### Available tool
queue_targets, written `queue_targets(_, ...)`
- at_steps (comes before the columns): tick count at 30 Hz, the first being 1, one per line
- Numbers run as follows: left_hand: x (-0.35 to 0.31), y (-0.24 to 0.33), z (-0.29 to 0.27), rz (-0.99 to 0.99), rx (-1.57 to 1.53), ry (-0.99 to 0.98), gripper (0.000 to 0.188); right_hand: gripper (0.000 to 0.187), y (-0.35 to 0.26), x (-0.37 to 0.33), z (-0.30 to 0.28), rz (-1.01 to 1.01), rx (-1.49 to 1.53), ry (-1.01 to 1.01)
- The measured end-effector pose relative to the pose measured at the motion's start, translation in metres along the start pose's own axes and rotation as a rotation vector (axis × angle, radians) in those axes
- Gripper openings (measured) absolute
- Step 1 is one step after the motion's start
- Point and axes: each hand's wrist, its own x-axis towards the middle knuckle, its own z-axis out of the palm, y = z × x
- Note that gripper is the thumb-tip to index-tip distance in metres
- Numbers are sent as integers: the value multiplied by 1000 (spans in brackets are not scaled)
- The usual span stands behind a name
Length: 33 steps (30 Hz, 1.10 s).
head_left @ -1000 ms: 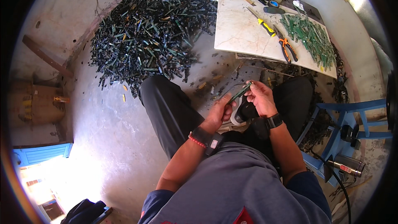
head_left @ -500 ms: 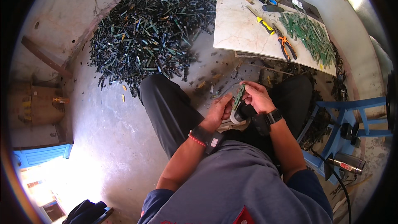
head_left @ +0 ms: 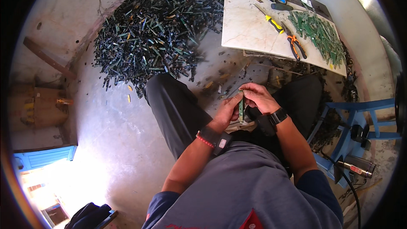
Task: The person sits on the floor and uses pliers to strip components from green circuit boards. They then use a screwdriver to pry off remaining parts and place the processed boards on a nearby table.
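Between my knees, both hands hold a narrow green circuit board strip (head_left: pixel 241 111), which points down toward my body. My left hand (head_left: pixel 228 111) is closed on it from the left, the thumb near its far end. My right hand (head_left: pixel 260 100) pinches that same far end, with the index finger curled over the top. The fingertips of both hands meet there and hide the strip's tip. Ahead to the right, a pile of similar green strips (head_left: pixel 319 36) lies on a pale board (head_left: pixel 248 29).
A large heap of dark strips (head_left: pixel 144 38) covers the floor ahead left. On the board lie a yellow-handled screwdriver (head_left: pixel 274 24) and orange-handled pliers (head_left: pixel 294 46). A blue stool (head_left: pixel 343 144) stands to my right beside a metal flask (head_left: pixel 358 166). Cardboard boxes (head_left: pixel 48 108) stand at far left.
The strip has swung from a slant to nearly straight toward me. My hands have drawn together at its far end. The whole view has shifted slightly.
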Motion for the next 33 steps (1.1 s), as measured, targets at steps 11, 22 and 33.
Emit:
queue_targets(11, 1, 2, 2, 95, -47, 137, 32, 33, 8, -9, 6, 47, 63, 219)
queue_targets(22, 11, -7, -8, 100, -118, 250, 37, 31, -13, -39, 9, 64, -142, -92)
queue_targets(33, 7, -2, -6, 75, -65, 118, 43, 17, -14, -32, -15, -51, 106, 160)
